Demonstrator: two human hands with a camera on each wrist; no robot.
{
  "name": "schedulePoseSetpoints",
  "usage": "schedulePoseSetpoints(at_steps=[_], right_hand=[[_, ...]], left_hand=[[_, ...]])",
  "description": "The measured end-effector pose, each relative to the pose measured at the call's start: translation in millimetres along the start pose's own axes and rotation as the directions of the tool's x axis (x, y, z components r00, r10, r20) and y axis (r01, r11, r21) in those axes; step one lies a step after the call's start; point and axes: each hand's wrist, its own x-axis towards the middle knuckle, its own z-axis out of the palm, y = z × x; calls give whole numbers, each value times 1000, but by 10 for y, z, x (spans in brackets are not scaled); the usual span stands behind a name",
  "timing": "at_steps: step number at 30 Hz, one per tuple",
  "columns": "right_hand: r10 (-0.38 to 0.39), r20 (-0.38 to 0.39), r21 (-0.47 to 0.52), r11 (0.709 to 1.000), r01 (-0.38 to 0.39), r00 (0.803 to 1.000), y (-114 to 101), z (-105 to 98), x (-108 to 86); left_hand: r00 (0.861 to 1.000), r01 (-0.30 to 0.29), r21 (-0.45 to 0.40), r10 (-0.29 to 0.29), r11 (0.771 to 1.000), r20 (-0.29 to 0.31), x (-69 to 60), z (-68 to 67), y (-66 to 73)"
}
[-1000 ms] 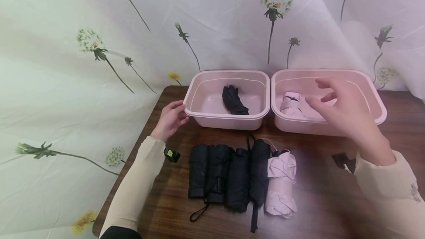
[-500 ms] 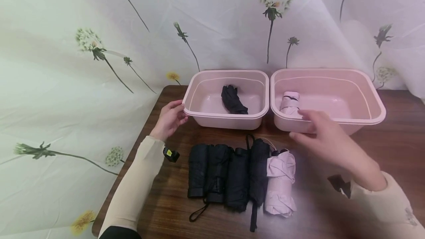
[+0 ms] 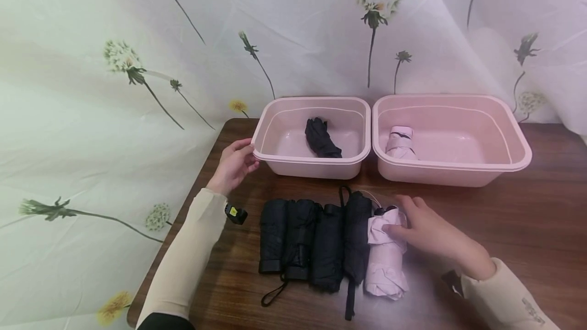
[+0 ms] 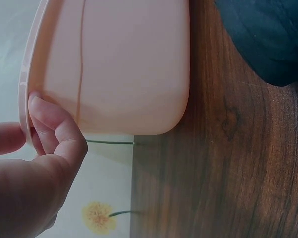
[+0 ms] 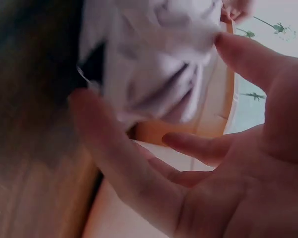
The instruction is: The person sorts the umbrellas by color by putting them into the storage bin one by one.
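Observation:
My left hand (image 3: pixel 235 166) pinches the rim of the left pink bin (image 3: pixel 316 167) at its left corner; in the left wrist view the thumb and fingers (image 4: pixel 49 116) lie on either side of that rim. At the upper end of a pink folded umbrella (image 3: pixel 386 264) is my right hand (image 3: pixel 435 233), thumb and fingers spread around its top. The right wrist view has the pink cloth (image 5: pixel 154 59) between the spread fingers; whether they touch it is unclear. Several black folded umbrellas (image 3: pixel 327 248) lie side by side, left of the pink one.
A black umbrella (image 3: pixel 322 139) lies in the left bin. The right pink bin (image 3: pixel 454 174) holds a pink umbrella (image 3: pixel 401 142) at its left side. Both bins stand at the back of the brown table (image 3: pixel 550 208), before a flowered curtain (image 3: pixel 183 24).
My right hand has come down and left from over the right bin to the pink umbrella on the table. The left hand has stayed at the left bin's rim.

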Motion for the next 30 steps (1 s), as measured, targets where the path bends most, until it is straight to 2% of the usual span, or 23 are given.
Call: schedulePoseSetpoints(at_steps=[7, 15, 23, 30], right_hand=[[29, 28, 47, 998, -30, 999, -80, 179, -61], [137, 80, 44, 989, -141, 987, -230, 328, -139], [120, 7, -32, 992, -120, 993, -266, 431, -166], [114, 14, 9, 993, -114, 993, -204, 367, -176]], left_hand=[[1000, 4, -1, -4, 1000, -16, -13, -1, 2], [1000, 8, 0, -8, 1000, -14, -10, 4, 12], [1000, 9, -14, -10, 1000, -17, -22, 2, 25], [1000, 8, -23, -9, 1000, -9, -6, 1, 13]])
